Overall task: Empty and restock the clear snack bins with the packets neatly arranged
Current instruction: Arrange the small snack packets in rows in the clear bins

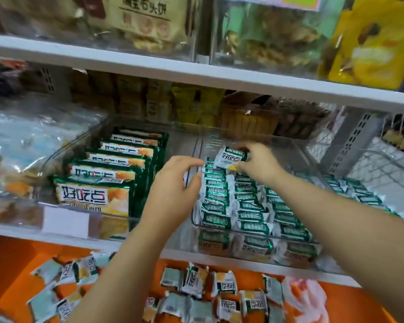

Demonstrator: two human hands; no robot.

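- Several rows (243, 206) of small green-and-white packets lie edge-on in the right bin (254, 138), filling its front and middle. The back part is bare.
- Right grip (259, 164): thumb and fingertips pinch one packet (230, 157), held just above the far end of the left-most row, with its printed face tilted toward the camera.
- Left grip (173, 185): fingers loosely curled and holding nothing. It hovers at the bin's left wall, fingertips close to the same row. Whether they touch a packet I cannot tell.
- Left bin (63, 152), on the same shelf (14, 229), holds big packs (107, 173) of the same brand. They stand upright, one behind the other in a tidy file, with a clear strip beside them.
- Many loose packets (219, 290) lie scattered on the orange surface (16, 259) below the shelf, some face up and some face down.
- Progress, as I judge it: the emptying looks done and the restocking of the right bin is well past half. The rows are neat so far, though the far right of the bin is partly hidden by the forearm.
- Left to do: seat the held packet at the row's end, then bring up the loose ones and fill the bare back part in the same order.
- One risk: the standing packets lean on each other, so a careless push at the row's end could tip them.
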